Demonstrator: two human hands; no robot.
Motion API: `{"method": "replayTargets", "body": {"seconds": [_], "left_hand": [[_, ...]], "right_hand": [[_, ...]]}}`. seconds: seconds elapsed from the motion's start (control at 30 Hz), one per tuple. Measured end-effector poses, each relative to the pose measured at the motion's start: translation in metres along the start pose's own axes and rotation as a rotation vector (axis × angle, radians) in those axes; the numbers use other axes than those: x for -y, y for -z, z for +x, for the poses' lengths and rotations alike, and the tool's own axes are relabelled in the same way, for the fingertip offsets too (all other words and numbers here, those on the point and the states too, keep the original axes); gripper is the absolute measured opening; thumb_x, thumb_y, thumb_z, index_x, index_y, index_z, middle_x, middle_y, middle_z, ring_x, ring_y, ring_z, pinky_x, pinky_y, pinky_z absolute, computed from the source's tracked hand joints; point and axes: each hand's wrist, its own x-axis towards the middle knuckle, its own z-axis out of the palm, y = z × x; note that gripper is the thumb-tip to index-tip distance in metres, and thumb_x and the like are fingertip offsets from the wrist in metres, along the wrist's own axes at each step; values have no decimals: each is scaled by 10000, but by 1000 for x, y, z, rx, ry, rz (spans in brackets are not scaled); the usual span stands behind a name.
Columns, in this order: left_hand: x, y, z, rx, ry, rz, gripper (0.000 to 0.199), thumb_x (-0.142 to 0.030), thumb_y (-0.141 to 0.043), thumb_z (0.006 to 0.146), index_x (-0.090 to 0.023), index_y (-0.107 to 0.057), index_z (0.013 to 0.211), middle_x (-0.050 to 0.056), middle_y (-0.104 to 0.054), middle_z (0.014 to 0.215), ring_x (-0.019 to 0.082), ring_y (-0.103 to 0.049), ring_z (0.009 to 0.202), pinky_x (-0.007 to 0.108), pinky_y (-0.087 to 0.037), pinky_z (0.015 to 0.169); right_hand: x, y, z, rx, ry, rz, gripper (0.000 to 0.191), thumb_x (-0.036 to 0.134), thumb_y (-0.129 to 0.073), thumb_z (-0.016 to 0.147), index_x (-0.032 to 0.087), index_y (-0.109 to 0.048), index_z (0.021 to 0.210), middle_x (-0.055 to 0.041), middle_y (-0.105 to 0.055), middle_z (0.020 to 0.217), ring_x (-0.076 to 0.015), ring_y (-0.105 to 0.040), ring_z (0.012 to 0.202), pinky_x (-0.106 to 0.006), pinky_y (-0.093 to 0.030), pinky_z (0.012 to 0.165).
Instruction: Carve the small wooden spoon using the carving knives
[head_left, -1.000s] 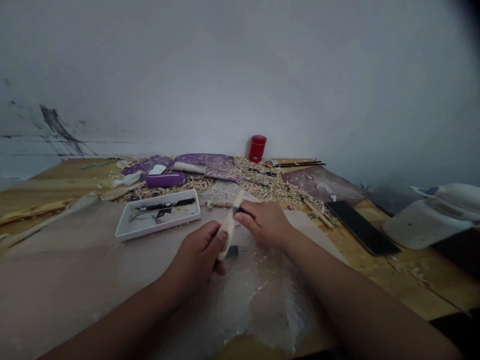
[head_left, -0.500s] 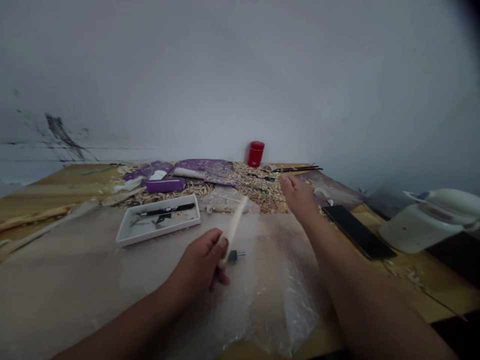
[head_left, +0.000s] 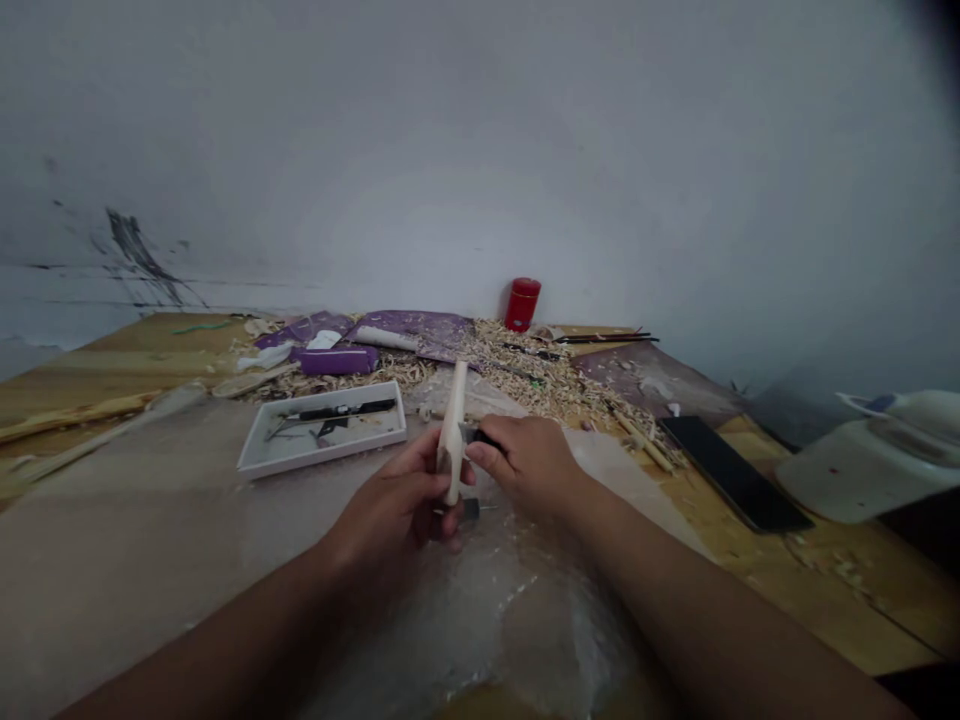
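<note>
My left hand (head_left: 390,500) is closed around the lower part of a slim, pale piece of wood (head_left: 453,425), which stands nearly upright and narrows toward its top. In my right hand (head_left: 536,460) is a carving knife (head_left: 489,438) with a black handle. Its short blade meets the right side of the wood, close to my left fingers. Below them, on the plastic sheet (head_left: 300,560), lies a small dark cylindrical piece with a metal pin (head_left: 471,509), partly hidden by my left fingers.
A white tray (head_left: 251,465) with a black-handled tool and small parts sits left of my hands. Wood shavings (head_left: 525,370), purple wrapping (head_left: 427,328) and a red canister (head_left: 523,304) lie toward the wall. At right are a black phone (head_left: 735,475) and a white container (head_left: 840,470).
My right hand has come back from the shavings to the wood, now with the knife in it. The wood in my left hand has turned more upright.
</note>
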Motion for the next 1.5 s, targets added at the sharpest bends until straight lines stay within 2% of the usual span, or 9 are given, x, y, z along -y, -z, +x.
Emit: {"method": "replayTargets", "body": {"seconds": [0.23, 0.33, 0.47, 0.63, 0.83, 0.93, 1.17, 1.37, 1.5], "left_hand": [[0, 0, 1, 39, -61, 117, 325, -259, -519, 703, -192, -410, 1002, -36, -413, 677, 33, -364, 457, 190, -325, 431], [3, 2, 3, -46, -71, 327, 342, -270, -510, 709, -182, -389, 1016, -63, -395, 595, 39, -364, 412, 190, -337, 402], [6, 0, 2, -207, -31, 583, 172, -274, -437, 733, -186, -404, 877, -76, -381, 512, 63, -385, 346, 189, -318, 327], [11, -6, -3, -342, -15, 730, 53, -217, -411, 710, -207, -360, 720, -78, -363, 512, 61, -377, 319, 183, -313, 296], [18, -13, -10, -266, -3, 782, 68, -228, -439, 703, -201, -378, 687, -63, -397, 522, 57, -385, 336, 176, -318, 312], [17, -10, -8, -283, 36, 686, 122, -291, -447, 715, -206, -361, 697, -75, -375, 507, 61, -374, 308, 186, -325, 286], [8, -2, -2, -355, -73, 755, 226, -363, -527, 667, -194, -447, 792, -48, -448, 580, 68, -405, 392, 191, -334, 348], [8, -1, -1, -420, -178, 908, 118, -260, -508, 665, -196, -481, 761, -36, -492, 593, 103, -452, 531, 208, -336, 481], [13, -6, -6, -426, -124, 936, 71, -224, -493, 662, -196, -430, 682, -51, -436, 535, 94, -409, 476, 208, -307, 449]], "right_hand": [[3, 2, 1, 14, 30, -9, 444, 513, -237, 849, 204, -555, 871, -10, -602, 725, -129, -510, 630, -237, -182, 509], [6, 3, 0, 37, 80, -1, 442, 513, -241, 847, 198, -551, 854, -12, -609, 743, -129, -510, 627, -239, -188, 514], [12, 4, -2, 50, 100, -24, 486, 529, -209, 845, 180, -538, 770, -13, -600, 700, -124, -506, 599, -246, -182, 507], [10, 10, 0, -11, -25, -122, 493, 556, -203, 833, 196, -537, 787, -22, -597, 700, -142, -505, 596, -248, -178, 506], [-35, 23, 4, -220, -443, -157, 489, 518, -161, 854, 200, -527, 791, -32, -574, 655, -154, -484, 571, -241, -163, 486], [-32, 24, 1, -233, -368, -113, 475, 494, -169, 862, 187, -523, 778, -24, -562, 639, -145, -480, 574, -238, -179, 492], [16, 11, -3, 48, 18, -59, 477, 532, -215, 842, 189, -539, 764, -10, -586, 663, -125, -493, 566, -246, -178, 502], [18, 10, -2, 65, 43, -95, 494, 548, -199, 837, 200, -547, 799, -17, -606, 716, -131, -505, 588, -248, -173, 505], [-3, 14, 2, -25, -122, -173, 508, 567, -191, 827, 207, -547, 800, -26, -599, 695, -142, -500, 579, -248, -166, 496]]}}
